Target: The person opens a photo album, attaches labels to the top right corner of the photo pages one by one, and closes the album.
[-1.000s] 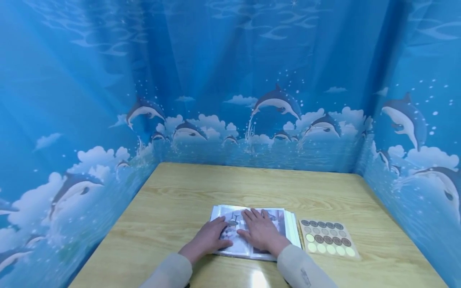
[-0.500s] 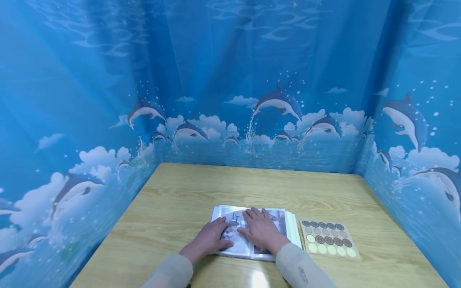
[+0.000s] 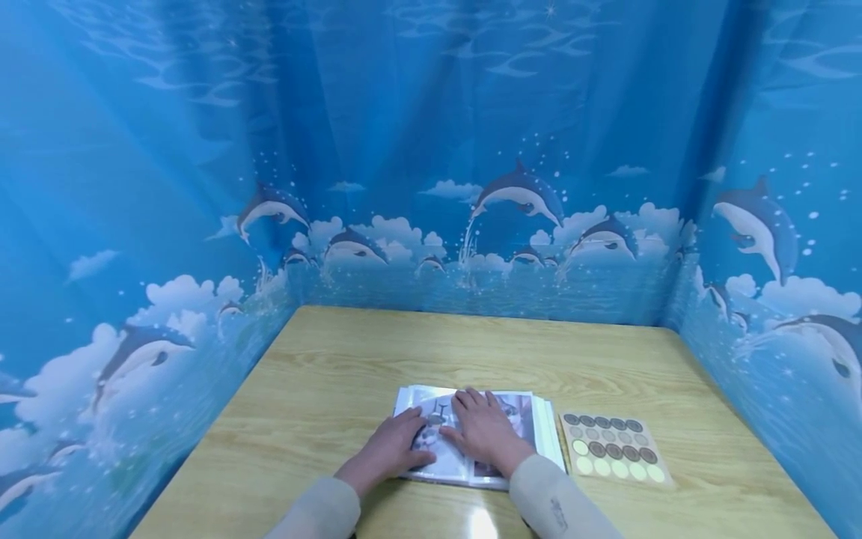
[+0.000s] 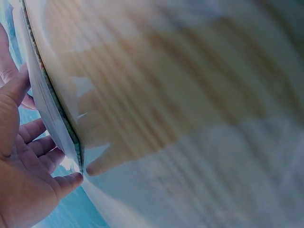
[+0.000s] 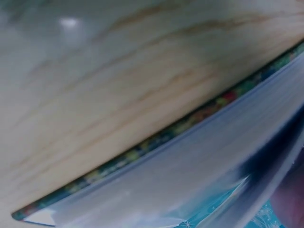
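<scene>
An open photo album (image 3: 447,468) with glossy clear pages lies flat on the table. My left hand (image 3: 387,449) rests on its left page and left edge, fingers relaxed and thumb apart. Across the middle and right page lies my right hand (image 3: 483,428), its fingers extended. In the left wrist view, the left hand (image 4: 33,175) is at the side of the album (image 4: 57,114), with fingertips at its edge. The right wrist view shows the album's colourful cover edge (image 5: 190,116), with a blurred part of the right hand (image 5: 289,194) at the lower right.
Right of the album, a flat sheet (image 3: 606,434) carries rows of dark, beige and pale yellow round pieces. The wood-patterned table (image 3: 431,344) is glossy. Blue curtains (image 3: 417,150) with dolphins hang behind it and along both sides.
My right hand has shifted slightly left on the album pages. The left hand and the album look unmoved.
</scene>
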Action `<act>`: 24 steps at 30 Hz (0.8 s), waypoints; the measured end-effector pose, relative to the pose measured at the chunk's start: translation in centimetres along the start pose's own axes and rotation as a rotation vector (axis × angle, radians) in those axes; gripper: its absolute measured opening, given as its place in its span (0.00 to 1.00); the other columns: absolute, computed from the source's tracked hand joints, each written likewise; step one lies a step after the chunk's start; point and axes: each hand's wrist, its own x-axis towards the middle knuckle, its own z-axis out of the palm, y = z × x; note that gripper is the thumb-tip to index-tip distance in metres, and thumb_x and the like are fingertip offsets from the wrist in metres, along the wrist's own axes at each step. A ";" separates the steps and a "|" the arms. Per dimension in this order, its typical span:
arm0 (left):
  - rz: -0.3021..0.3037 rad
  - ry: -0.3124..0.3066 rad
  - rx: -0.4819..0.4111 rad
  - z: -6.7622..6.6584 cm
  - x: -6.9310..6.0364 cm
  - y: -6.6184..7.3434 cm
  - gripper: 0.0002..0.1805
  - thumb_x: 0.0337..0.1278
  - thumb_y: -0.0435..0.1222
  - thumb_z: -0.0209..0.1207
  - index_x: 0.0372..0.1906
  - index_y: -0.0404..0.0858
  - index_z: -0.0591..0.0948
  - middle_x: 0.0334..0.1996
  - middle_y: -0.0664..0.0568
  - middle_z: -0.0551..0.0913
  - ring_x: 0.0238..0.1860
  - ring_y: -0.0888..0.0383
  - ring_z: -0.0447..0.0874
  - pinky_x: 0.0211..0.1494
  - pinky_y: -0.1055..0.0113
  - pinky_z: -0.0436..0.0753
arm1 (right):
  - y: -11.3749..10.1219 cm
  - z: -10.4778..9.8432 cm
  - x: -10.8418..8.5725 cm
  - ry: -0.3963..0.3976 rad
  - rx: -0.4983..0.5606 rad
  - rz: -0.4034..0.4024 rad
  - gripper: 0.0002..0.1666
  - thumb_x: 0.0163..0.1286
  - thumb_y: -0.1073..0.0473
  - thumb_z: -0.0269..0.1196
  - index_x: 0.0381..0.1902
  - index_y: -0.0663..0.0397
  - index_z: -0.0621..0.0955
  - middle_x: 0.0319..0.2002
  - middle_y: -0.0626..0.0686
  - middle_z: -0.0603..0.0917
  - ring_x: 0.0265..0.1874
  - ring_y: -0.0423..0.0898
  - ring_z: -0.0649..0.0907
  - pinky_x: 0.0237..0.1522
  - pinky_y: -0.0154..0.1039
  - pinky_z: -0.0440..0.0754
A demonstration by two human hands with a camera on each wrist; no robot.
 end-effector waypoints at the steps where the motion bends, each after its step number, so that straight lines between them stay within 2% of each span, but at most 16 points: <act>1: 0.007 0.004 0.005 0.0 0.0 0.0 0.37 0.55 0.52 0.68 0.63 0.32 0.76 0.69 0.37 0.69 0.69 0.40 0.65 0.70 0.43 0.65 | 0.0 0.0 0.0 -0.001 -0.001 0.000 0.42 0.75 0.31 0.46 0.71 0.58 0.69 0.71 0.58 0.68 0.71 0.58 0.64 0.72 0.61 0.57; 5: 0.025 0.011 0.021 0.1 0.1 -0.1 0.36 0.55 0.52 0.68 0.62 0.31 0.76 0.68 0.37 0.70 0.69 0.40 0.66 0.69 0.43 0.66 | 0.0 0.0 -0.3 0.009 -0.008 -0.003 0.42 0.75 0.32 0.46 0.71 0.57 0.69 0.70 0.57 0.69 0.71 0.58 0.65 0.72 0.61 0.57; 12: -0.010 -0.020 0.019 -0.4 0.2 0.4 0.37 0.54 0.52 0.68 0.63 0.33 0.76 0.69 0.38 0.69 0.70 0.40 0.65 0.69 0.39 0.64 | 0.2 -0.1 -0.8 0.025 0.021 -0.003 0.41 0.75 0.33 0.47 0.71 0.57 0.69 0.70 0.57 0.69 0.71 0.59 0.65 0.71 0.62 0.56; 17: -0.002 -0.020 0.068 -0.6 0.3 0.5 0.36 0.53 0.53 0.68 0.61 0.34 0.77 0.67 0.38 0.70 0.68 0.41 0.67 0.69 0.35 0.62 | 0.4 -0.3 -1.0 0.003 0.035 0.016 0.41 0.75 0.33 0.48 0.73 0.55 0.67 0.71 0.56 0.68 0.71 0.59 0.64 0.72 0.62 0.55; 24: 0.021 -0.026 0.162 -1.1 0.7 0.6 0.37 0.50 0.56 0.70 0.59 0.34 0.79 0.63 0.38 0.74 0.65 0.41 0.70 0.69 0.42 0.66 | 0.6 -1.0 -1.4 -0.020 0.032 0.036 0.39 0.75 0.33 0.47 0.72 0.53 0.68 0.70 0.57 0.69 0.71 0.57 0.65 0.72 0.62 0.56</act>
